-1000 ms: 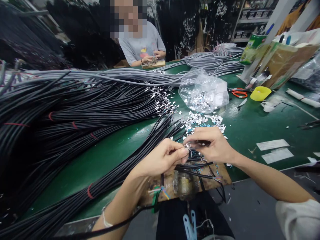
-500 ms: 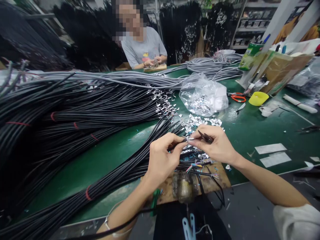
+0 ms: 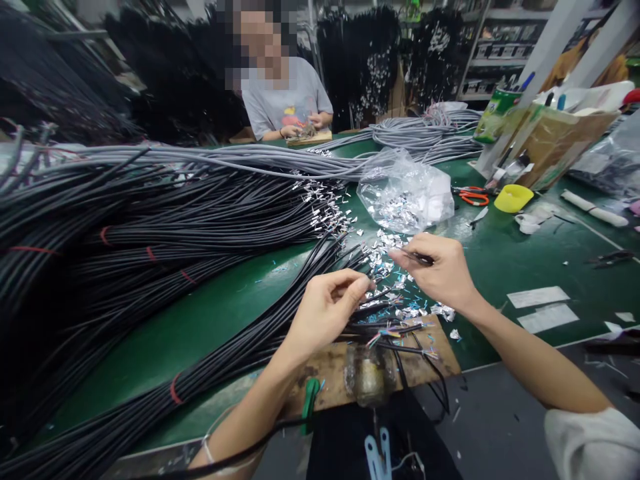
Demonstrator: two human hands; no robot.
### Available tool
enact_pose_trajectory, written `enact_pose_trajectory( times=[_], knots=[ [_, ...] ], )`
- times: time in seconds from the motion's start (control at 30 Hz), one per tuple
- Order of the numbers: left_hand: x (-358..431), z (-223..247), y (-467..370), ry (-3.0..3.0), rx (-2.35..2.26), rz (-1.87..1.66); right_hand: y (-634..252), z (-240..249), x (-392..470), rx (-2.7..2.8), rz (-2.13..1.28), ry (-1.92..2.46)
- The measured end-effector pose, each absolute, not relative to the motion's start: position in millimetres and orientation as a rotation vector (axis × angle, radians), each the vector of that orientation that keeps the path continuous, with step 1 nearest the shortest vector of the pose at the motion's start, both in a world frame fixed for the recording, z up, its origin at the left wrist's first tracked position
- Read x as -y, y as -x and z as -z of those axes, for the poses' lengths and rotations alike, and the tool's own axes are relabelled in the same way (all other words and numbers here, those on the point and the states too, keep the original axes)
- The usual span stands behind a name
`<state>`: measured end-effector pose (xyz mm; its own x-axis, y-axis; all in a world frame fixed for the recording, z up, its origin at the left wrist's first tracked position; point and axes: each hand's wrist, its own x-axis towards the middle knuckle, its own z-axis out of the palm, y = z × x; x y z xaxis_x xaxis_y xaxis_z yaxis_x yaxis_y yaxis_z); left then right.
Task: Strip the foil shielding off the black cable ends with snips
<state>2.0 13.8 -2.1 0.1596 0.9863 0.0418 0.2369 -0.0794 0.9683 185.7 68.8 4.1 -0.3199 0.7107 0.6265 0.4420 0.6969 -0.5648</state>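
My left hand (image 3: 327, 310) is closed, thumb against fingers, pinching a black cable near its end. That cable (image 3: 286, 423) runs back beneath my left wrist; its tip is mostly hidden at my fingertips. Up and to the right, apart from it, my right hand (image 3: 440, 270) is curled around a small dark tool (image 3: 423, 259), whose kind I cannot make out. Below both hands, cable ends with bare coloured wires (image 3: 387, 333) lie over a stained wooden board (image 3: 327, 373). Silvery foil scraps (image 3: 383, 257) and blue bits are scattered just beyond my hands.
Black cable bundles (image 3: 210, 220) with red ties fill the left, with grey cables (image 3: 240, 159) behind. A clear plastic bag (image 3: 407, 187), orange-handled scissors (image 3: 473, 195) and a yellow roll (image 3: 513, 198) lie farther right. Across the green table (image 3: 245, 283) sits a co-worker (image 3: 287, 100).
My hands have separated: the right has moved up and away with the dark tool, while the left stays low with the cable. The co-worker's hands have shifted slightly.
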Motion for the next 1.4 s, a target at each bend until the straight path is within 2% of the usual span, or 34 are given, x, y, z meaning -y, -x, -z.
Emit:
enact_pose_trajectory(
  times=[0.13,0.33,0.57,0.77,0.87,0.93,1.0,1.2,1.27,1.4],
  knots=[
    [-15.4,3.6,-1.0,-1.488,-1.28,-1.112,-183.6,-8.8,-65.7,2.026,-0.657,0.769],
    [-12.3,6.9,-4.6,-1.524,-1.332,-1.119,-180.6,-2.0,-60.7,2.034,-0.597,0.736],
    [-13.3,5.5,-9.8,-1.398,-1.321,-1.149,-176.3,-1.4,-57.8,1.962,-0.704,0.761],
    [-15.2,6.9,-9.0,-1.405,-1.254,-1.305,-171.5,3.3,-61.8,1.611,-1.505,0.891],
    [-13.5,8.7,-8.6,-1.635,-1.359,-1.478,-171.2,4.3,-62.7,1.49,-1.709,0.864],
    [-11.0,10.1,-8.7,-1.818,-1.471,-1.595,-171.7,2.3,-61.1,1.524,-1.658,0.836],
    [-8.3,11.7,-9.1,-1.99,-1.571,-1.675,-172.0,-0.4,-57.4,1.621,-1.456,0.849],
    [-4.7,14.7,-11.4,-2.187,-1.678,-1.73,-169.5,6.8,-41.9,1.927,-0.5,0.705],
    [-4.7,13.2,-11.4,-2.123,-1.702,-1.735,-168.6,11.8,-40.1,2.014,-0.435,0.579],
    [-3.9,8.3,-10.1,-1.935,-1.71,-1.803,-169.3,11.5,-44.9,1.96,-0.703,0.688]
  ],
)
